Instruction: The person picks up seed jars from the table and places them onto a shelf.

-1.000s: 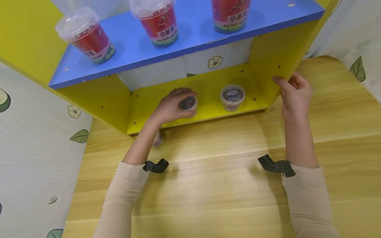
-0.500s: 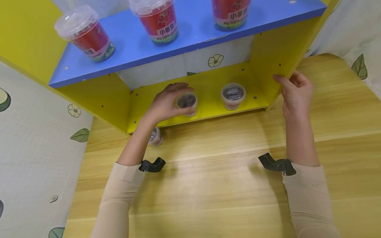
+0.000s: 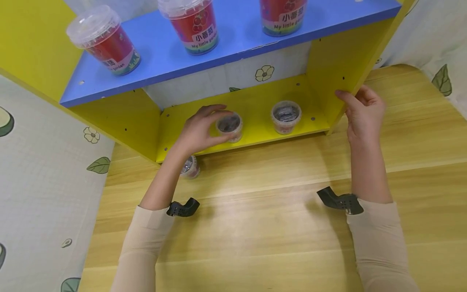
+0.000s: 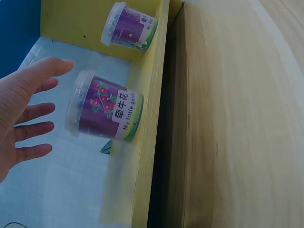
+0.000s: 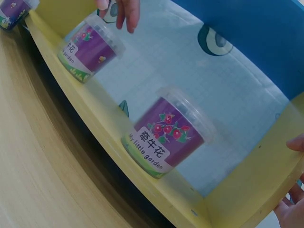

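A purple-labelled clear planting cup (image 4: 107, 107) stands upright on the yellow bottom shelf (image 3: 255, 134). My left hand (image 3: 200, 132) is spread beside it, thumb and fingers apart; in the left wrist view a gap separates the fingertips from the cup. To its right on the same shelf stands a matching purple cup (image 5: 166, 135). My right hand (image 3: 366, 115) grips the front edge of the yellow right side panel (image 3: 330, 69), with the thumb on the inner face and the fingers outside. A third small cup (image 3: 191, 167) sits on the wooden table, partly hidden by my left forearm.
Three red-labelled lidded cups, such as the middle one (image 3: 198, 30), stand on the blue upper shelf (image 3: 240, 46) above my hands. The left side panel (image 3: 138, 125) bounds the bottom compartment. A wooden tabletop (image 3: 255, 227) extends in front of the shelf unit.
My left hand has loosened from around the middle cup and drawn back to the left, leaving it standing on the bottom shelf. The right hand stays on the side panel.
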`<control>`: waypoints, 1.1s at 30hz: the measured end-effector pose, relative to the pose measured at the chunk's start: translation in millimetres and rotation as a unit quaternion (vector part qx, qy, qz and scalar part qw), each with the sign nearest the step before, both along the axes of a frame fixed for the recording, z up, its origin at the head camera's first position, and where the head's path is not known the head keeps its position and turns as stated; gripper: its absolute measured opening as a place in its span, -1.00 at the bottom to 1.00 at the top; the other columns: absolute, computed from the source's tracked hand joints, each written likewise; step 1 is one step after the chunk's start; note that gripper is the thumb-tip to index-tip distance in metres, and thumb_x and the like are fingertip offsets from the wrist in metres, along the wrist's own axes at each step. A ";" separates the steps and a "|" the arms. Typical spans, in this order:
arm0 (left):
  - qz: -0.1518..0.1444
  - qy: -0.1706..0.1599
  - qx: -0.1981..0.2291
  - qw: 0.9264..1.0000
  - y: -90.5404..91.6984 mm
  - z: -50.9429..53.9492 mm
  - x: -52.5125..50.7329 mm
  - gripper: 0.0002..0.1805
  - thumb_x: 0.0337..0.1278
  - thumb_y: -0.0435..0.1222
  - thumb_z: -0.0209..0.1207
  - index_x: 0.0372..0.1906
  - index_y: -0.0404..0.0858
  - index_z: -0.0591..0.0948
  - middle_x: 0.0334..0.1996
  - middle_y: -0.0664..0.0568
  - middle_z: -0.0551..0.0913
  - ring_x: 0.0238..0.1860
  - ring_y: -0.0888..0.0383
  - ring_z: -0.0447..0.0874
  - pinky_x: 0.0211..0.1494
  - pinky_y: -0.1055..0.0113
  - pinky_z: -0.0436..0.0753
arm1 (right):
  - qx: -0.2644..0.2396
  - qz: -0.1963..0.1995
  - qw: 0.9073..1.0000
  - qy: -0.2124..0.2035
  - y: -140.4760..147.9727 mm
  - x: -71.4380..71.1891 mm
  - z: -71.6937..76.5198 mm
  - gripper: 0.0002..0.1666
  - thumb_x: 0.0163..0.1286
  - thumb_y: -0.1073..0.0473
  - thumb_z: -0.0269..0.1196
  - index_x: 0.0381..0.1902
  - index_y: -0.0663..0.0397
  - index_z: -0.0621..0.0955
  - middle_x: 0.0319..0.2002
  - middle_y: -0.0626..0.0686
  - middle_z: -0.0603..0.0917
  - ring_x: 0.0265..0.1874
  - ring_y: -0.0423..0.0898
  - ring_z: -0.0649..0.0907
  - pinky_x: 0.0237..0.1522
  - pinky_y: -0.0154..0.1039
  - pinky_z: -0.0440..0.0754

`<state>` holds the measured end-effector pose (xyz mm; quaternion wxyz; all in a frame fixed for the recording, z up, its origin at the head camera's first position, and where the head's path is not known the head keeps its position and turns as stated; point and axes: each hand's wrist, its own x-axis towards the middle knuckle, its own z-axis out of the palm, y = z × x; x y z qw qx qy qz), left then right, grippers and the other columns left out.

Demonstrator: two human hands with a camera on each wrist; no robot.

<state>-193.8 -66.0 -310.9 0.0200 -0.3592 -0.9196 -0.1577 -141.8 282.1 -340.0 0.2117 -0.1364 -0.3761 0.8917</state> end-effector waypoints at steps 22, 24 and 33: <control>0.013 0.004 0.022 1.000 -24.5 -2.9 16.1 -0.36 -0.04 0.07 0.25 0.20 -0.04 0.47 0.27 0.02 0.35 0.28 0.00 0.27 0.16 -0.04 0.40 | 0.001 -0.003 1.000 -0.002 -0.7 -0.7 0.4 -0.65 -0.08 0.62 0.32 -0.26 0.36 0.67 -0.22 0.11 0.67 -0.15 -0.07 0.60 -0.19 -0.34 0.60; 0.015 0.001 0.023 1.000 -26.9 -4.2 17.8 -0.37 -0.03 0.06 0.25 0.20 -0.04 0.47 0.27 0.02 0.35 0.27 -0.01 0.28 0.15 -0.04 0.40 | 0.001 -0.003 1.000 0.000 -1.0 -1.2 0.4 -0.65 -0.09 0.63 0.31 -0.27 0.36 0.67 -0.22 0.12 0.67 -0.15 -0.07 0.61 -0.19 -0.34 0.61; 0.018 0.001 0.021 1.000 -32.9 -9.0 22.4 -0.37 -0.05 0.06 0.27 0.20 -0.02 0.48 0.25 0.02 0.37 0.25 -0.01 0.31 0.10 -0.02 0.45 | -0.003 -0.003 1.000 -0.002 -0.2 -0.6 0.1 -0.63 -0.08 0.63 0.30 -0.23 0.36 0.66 -0.20 0.12 0.67 -0.15 -0.07 0.61 -0.19 -0.33 0.61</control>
